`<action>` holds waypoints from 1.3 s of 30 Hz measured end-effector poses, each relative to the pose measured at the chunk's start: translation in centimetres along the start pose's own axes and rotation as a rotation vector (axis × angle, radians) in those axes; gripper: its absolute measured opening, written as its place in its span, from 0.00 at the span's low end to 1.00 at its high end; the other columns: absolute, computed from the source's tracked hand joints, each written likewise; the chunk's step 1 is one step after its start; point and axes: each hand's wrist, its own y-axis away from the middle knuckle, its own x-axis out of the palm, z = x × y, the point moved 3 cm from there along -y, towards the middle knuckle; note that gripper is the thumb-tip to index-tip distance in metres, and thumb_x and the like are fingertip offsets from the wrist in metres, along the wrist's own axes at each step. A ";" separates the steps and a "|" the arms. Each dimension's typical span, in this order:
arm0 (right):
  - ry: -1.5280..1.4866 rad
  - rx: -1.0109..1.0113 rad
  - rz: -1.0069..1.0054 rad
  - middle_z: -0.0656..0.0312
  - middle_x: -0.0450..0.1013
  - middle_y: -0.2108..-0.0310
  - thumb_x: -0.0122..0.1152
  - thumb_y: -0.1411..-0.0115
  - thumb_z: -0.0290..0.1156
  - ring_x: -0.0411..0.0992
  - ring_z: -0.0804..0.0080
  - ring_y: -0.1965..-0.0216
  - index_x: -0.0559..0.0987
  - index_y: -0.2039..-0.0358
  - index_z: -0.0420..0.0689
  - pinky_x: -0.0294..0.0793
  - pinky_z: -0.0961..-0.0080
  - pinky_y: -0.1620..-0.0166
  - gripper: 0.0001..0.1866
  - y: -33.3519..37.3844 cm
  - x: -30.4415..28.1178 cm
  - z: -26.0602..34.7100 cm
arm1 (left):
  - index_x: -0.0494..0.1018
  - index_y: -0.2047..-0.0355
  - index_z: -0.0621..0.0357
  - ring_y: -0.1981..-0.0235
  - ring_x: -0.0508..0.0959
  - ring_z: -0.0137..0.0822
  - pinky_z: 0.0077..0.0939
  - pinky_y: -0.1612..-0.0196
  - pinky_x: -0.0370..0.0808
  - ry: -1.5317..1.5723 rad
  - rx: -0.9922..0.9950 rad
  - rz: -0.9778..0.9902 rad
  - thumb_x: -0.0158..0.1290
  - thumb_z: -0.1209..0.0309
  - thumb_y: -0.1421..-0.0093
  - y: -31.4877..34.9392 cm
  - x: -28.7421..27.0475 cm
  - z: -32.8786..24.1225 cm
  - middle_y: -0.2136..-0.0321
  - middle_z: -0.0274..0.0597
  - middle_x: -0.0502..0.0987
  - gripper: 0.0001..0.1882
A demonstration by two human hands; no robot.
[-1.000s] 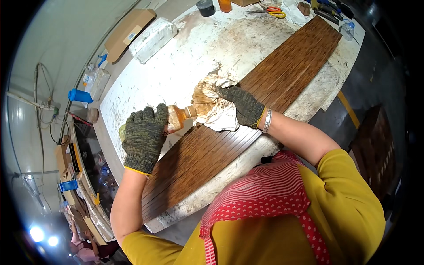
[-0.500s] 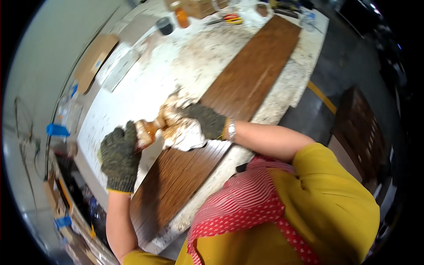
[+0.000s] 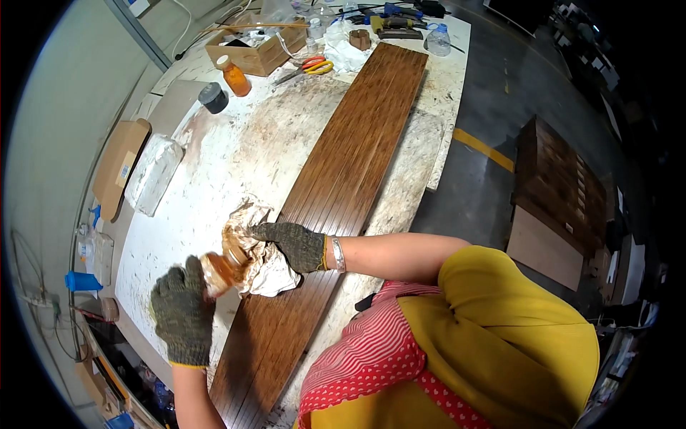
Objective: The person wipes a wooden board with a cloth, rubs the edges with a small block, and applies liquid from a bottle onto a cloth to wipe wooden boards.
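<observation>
My left hand (image 3: pixel 183 313), in a dark knitted work glove, is closed round a small clear bottle (image 3: pixel 223 272) with amber-brown liquid. The bottle is tilted, its mouth against a crumpled white cloth (image 3: pixel 268 270) stained brown. My right hand (image 3: pixel 294 244), gloved alike and with a metal band at the wrist, grips that cloth. Both hands are above the left edge of a long brown grooved wooden board (image 3: pixel 357 136), which lies lengthwise on the white table (image 3: pixel 250 143). The cloth hides part of the board and the bottle's mouth.
Farther back stand a dark cup (image 3: pixel 213 98), an orange bottle (image 3: pixel 234 76), scissors (image 3: pixel 306 69) with red and yellow handles, and a wooden box (image 3: pixel 261 51). A white wrapped block (image 3: pixel 154 175) lies at the left. A clear bottle (image 3: pixel 438 41) stands near the far right corner.
The view has shifted, so the table and board sit lower and show more of the far end. Both hands keep hold of the bottle and cloth, the bottle still touching the cloth.
</observation>
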 end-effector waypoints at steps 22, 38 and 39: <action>0.963 -0.241 0.025 0.53 0.69 0.44 0.46 0.30 0.41 0.70 0.63 0.45 0.67 0.41 0.43 0.68 0.65 0.39 0.22 -1.1 -0.7 1.3 | 0.68 0.44 0.54 0.60 0.75 0.46 0.40 0.54 0.71 0.205 -0.089 0.149 0.61 0.66 0.52 5.0 -2.6 -0.5 0.60 0.47 0.74 0.32; 0.150 -0.068 -0.138 0.49 0.63 0.38 0.51 0.34 0.41 0.63 0.52 0.39 0.62 0.37 0.41 0.62 0.53 0.36 0.29 11.1 5.6 14.1 | 0.61 0.44 0.57 0.52 0.76 0.46 0.36 0.46 0.72 1.133 -0.750 -0.728 0.62 0.52 0.52 -10.7 8.8 4.6 0.53 0.51 0.75 0.39; 0.172 -0.188 -0.199 0.49 0.62 0.37 0.51 0.34 0.40 0.62 0.52 0.38 0.62 0.37 0.41 0.60 0.52 0.35 0.29 13.3 3.6 16.2 | 0.65 0.47 0.57 0.54 0.78 0.41 0.33 0.49 0.75 1.381 -0.765 -0.592 0.62 0.53 0.52 -12.0 9.0 4.0 0.55 0.46 0.76 0.36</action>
